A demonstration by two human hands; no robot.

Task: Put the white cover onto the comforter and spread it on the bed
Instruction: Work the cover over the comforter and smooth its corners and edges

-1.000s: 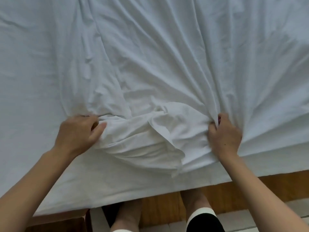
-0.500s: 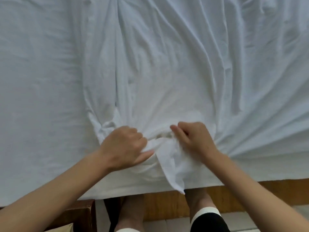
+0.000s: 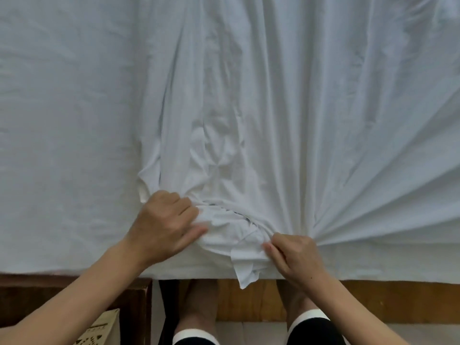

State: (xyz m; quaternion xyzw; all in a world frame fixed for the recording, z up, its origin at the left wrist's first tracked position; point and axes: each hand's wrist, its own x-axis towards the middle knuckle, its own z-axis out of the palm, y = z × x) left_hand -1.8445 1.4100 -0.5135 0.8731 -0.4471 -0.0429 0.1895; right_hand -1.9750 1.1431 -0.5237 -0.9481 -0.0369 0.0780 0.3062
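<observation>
The white cover point(image 3: 286, 108) lies across my bed point(image 3: 373, 295), filling nearly the whole view, its folds fanning out from one gathered bunch point(image 3: 231, 227) at the near edge, just above the wooden frame. No comforter can be told apart from the white cloth here. The risk I judge from this: hauling on the bunch could drag the whole cover off the mattress toward me, or leave it twisted, since all the tension runs to this single point. Both forearms reach in from below, wrists angled inward toward each other. My left hand point(image 3: 164, 227) grips the left side of the bunch, fingers curled into the cloth. My right hand point(image 3: 296, 255) pinches the loose flap point(image 3: 245, 270) hanging off the edge.
</observation>
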